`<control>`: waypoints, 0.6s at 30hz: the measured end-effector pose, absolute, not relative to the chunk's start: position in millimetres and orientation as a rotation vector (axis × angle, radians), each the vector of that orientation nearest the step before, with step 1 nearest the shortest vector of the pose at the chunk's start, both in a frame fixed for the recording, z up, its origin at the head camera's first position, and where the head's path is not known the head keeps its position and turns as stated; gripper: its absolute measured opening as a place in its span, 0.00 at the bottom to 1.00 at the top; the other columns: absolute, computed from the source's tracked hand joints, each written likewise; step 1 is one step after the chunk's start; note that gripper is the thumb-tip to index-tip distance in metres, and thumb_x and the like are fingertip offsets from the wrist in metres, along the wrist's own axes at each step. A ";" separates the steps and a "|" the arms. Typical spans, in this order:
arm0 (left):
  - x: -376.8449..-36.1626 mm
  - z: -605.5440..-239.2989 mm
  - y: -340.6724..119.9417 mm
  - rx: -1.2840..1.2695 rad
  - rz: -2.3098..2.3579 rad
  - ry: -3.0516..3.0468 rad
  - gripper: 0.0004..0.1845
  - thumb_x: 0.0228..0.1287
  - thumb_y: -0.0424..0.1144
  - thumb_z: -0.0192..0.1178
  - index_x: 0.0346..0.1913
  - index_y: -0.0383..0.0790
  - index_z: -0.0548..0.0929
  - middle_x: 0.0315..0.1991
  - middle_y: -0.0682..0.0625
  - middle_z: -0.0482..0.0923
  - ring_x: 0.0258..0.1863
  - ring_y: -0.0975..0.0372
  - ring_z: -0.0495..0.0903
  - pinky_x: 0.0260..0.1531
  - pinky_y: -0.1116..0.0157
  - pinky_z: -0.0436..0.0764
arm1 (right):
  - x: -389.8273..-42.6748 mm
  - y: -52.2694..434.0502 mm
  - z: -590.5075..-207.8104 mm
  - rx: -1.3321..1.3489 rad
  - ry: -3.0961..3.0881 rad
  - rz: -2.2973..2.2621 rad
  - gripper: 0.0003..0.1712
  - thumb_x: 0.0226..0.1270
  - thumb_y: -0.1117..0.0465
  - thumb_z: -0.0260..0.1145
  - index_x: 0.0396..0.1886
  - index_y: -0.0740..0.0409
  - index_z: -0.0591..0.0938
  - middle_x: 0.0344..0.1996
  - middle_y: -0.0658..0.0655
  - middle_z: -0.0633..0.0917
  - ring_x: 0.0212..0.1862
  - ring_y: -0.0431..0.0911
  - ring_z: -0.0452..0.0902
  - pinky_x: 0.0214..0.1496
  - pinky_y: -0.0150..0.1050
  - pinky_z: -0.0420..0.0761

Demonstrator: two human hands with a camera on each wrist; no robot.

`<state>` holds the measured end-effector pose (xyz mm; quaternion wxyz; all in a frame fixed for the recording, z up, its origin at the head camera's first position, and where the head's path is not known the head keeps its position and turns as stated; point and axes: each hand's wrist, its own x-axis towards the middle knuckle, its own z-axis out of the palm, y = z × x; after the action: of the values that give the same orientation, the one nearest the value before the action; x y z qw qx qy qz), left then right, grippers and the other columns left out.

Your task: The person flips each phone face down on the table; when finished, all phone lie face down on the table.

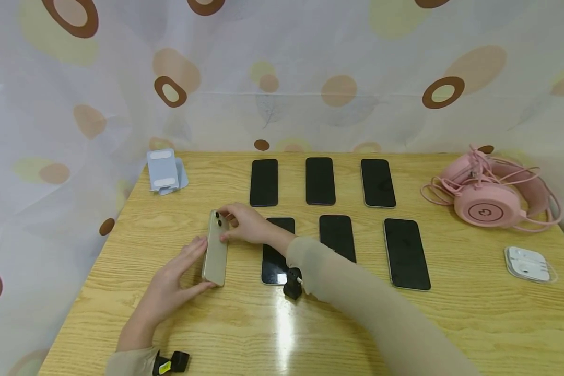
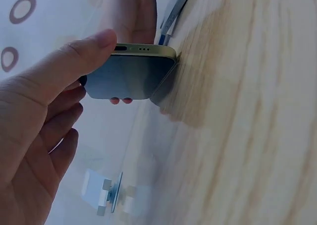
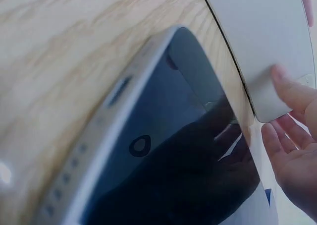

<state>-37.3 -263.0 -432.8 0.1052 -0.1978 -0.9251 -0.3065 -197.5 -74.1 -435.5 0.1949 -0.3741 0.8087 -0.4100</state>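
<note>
Six phones [image 1: 407,254] lie flat; your left hand [image 1: 171,287] and right hand [image 1: 248,224] pinch a tilted seventh phone [image 1: 215,256], not yet flat.

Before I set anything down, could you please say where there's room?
Bare table lies between the front right phone and the earphones, and between the stand and the back left phone. It's crowded where the right arm crosses phones, and around the left hand, right hand and tilted phone.
</note>
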 end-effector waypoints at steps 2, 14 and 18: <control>-36.5 -432.1 -264.3 -0.575 -0.877 -2.731 0.47 0.44 0.36 0.76 0.70 0.41 0.66 0.69 0.44 0.64 0.67 0.50 0.64 0.66 0.66 0.58 | -197.6 -74.3 -436.0 -1.076 2.295 -1.121 0.37 0.59 0.59 0.72 0.66 0.64 0.68 0.59 0.59 0.74 0.57 0.48 0.72 0.54 0.31 0.73; -34.6 -433.0 -270.9 -0.508 -0.844 -2.814 0.44 0.45 0.40 0.75 0.68 0.39 0.69 0.67 0.40 0.65 0.65 0.47 0.65 0.60 0.49 0.65 | -199.8 -71.8 -436.2 -1.190 2.410 -0.915 0.35 0.58 0.56 0.71 0.63 0.62 0.72 0.54 0.58 0.75 0.54 0.47 0.71 0.54 0.34 0.72; -36.6 -436.0 -273.3 -0.505 -0.838 -2.844 0.43 0.46 0.43 0.74 0.67 0.37 0.70 0.66 0.39 0.66 0.65 0.46 0.65 0.61 0.50 0.65 | -201.3 -70.3 -437.2 -1.186 2.411 -0.893 0.33 0.58 0.56 0.71 0.63 0.62 0.73 0.53 0.58 0.76 0.53 0.47 0.71 0.55 0.35 0.71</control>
<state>-36.6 -273.3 -436.0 0.0668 -0.1674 -0.9435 -0.2779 -201.3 -70.3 -437.2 0.1544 -0.4138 0.8413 -0.3116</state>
